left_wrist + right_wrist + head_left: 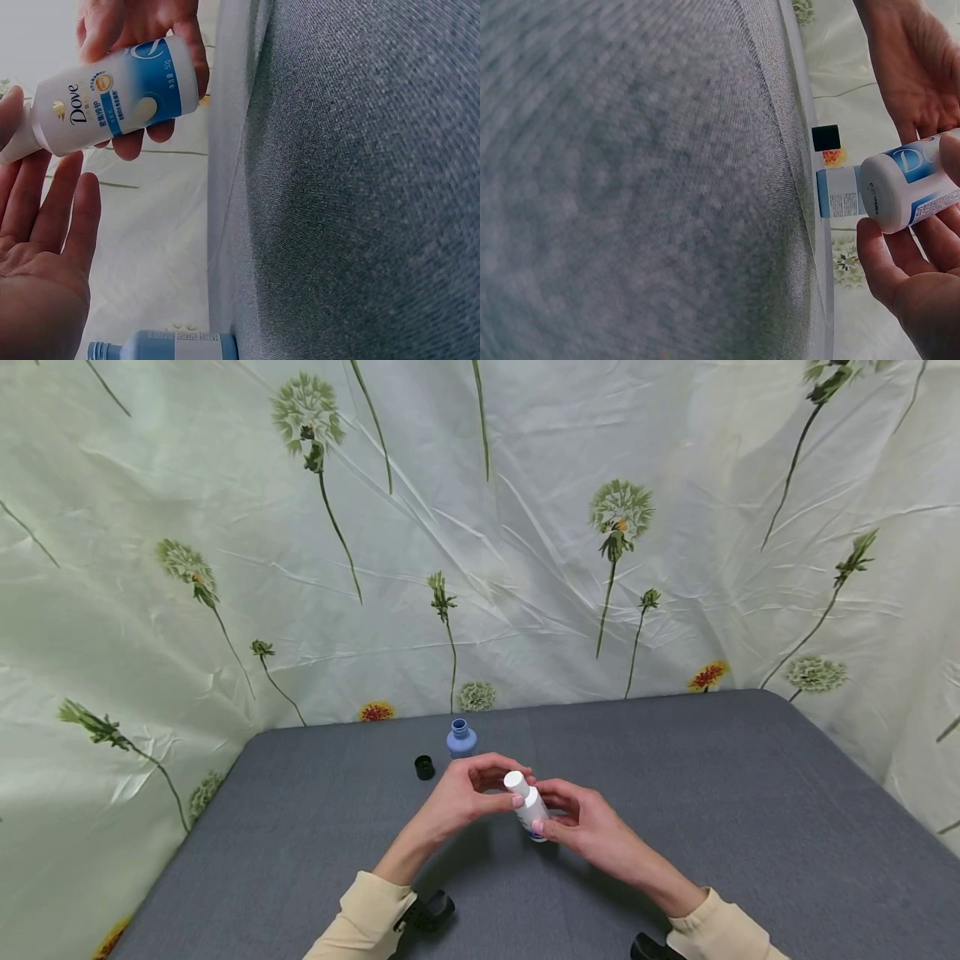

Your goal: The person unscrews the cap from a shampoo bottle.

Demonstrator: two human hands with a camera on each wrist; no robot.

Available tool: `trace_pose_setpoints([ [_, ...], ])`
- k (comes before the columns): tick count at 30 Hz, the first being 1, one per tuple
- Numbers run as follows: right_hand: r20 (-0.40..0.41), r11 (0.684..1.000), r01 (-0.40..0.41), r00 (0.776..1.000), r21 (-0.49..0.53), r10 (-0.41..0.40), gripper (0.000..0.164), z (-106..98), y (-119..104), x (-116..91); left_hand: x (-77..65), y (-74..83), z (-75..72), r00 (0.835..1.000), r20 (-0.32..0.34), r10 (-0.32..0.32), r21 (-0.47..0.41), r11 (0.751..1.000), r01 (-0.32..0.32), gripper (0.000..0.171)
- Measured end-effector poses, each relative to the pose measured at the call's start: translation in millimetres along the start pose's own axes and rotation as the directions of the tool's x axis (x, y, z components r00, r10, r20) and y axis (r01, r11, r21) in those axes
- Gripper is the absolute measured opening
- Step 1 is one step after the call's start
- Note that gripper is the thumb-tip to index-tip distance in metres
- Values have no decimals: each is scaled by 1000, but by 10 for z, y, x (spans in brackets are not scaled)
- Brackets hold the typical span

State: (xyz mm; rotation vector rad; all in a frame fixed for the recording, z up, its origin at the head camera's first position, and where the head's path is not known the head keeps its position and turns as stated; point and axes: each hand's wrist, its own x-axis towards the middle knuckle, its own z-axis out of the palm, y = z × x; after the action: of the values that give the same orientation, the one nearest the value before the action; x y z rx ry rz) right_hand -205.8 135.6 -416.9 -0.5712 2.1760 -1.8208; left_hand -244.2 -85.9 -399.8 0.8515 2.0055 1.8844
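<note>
A white Dove bottle [534,812] with a blue label is held tilted above the table by both hands. My right hand [596,831] grips its lower body between thumb and fingers. With thumb and fingers, my left hand [465,792] pinches the white cap [515,781] at the top. In the left wrist view, the Dove bottle [112,97] lies across the picture, its cap partly cut off at the left edge. The base of the bottle [881,193] faces the camera in the right wrist view, where the cap is out of sight.
A blue bottle [461,739] stands uncapped near the table's back edge, partly behind my left hand. Left of it sits a small black cap [424,767]. The grey table [712,793] ends at a flower-printed curtain [525,568]. Black straps sit at both sleeves.
</note>
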Motion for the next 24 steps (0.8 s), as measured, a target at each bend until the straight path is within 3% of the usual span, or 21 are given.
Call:
trace_pose_setpoints([
  [6,6,1000,23,1000,14,-23,44,3,-12,-1,-2,2,-6,1000,9,11,5,1000,-11,39],
  [16,-9,1000,2,1000,-1,-2,44,-5,-21,-6,-11,13,-58,993,90,80,-60,995,-75,40],
  [24,-3,1000,17,1000,8,-17,43,-2,-14,-11,-17,27,-52,999,18,38,-26,999,-37,34],
])
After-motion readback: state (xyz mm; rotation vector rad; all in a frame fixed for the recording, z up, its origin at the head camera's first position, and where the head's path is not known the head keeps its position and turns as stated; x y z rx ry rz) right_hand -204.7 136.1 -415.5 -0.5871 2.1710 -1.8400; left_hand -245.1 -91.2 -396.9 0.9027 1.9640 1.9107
